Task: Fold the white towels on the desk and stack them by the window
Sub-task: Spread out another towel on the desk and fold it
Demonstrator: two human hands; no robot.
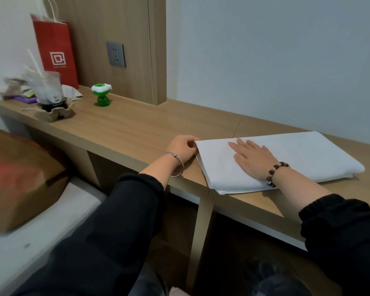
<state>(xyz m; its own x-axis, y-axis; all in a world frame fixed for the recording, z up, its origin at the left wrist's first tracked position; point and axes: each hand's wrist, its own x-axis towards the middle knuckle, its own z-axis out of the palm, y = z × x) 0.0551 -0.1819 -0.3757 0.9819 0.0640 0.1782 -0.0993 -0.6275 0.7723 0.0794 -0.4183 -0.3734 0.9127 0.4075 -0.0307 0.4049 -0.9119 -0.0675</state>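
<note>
Left hand [183,148]: fingers curled, pinching the left far corner of a folded white towel [303,152]; a thin metal bangle [173,155] circles the wrist. Right hand [251,160]: released, laid palm-down with straight, slightly spread fingers on the left half of the towel; a bracelet of dark and pale beads [275,173] sits on the wrist. Both forearms emerge from black sleeves [115,221] pushed up from the wrists. The towel lies flat as a long rectangle in several layers at the near right part of the wooden table [137,129], its near left corner reaching the table's front edge and its long side running away to the right. Farther left on the table, well apart from the towel, stands a small green and white plastic figure [101,94]. At the far left end are a clear plastic cup [50,86] with a straw, set in a cardboard holder [56,113], and a red paper bag [56,50] with white handles, upright against the wood panel [115,28]. A grey socket [115,54] is mounted on that panel. A pale wall [265,60] rises behind the towel. At lower left, a brown paper bag [19,178] rests on a white bed [41,227].
</note>
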